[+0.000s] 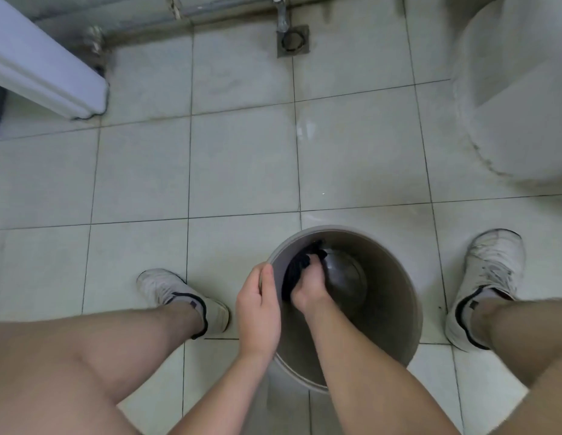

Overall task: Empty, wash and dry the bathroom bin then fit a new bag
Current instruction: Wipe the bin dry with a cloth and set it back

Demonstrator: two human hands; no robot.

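**Bin empty, inside being wiped, bag not yet in**

Bin (pixel 396 277) stands on the tiled floor (pixel 141 177) btwn the person's two shoes, approx upright. No rubbish or liner visible inside, so emptying looks done. Left hand (pixel 257 304) curls over the near-left rim, thumb on top, steadying it. Right hand (pixel 308 288) is down inside, fingers closed round a dark cloth (pixel 297 270) pressed to the inner wall. Wash or dry stage? Can't tell; base looks shiny, maybe wet. Left to do: finish wiping, fit new bag. No bag in view.
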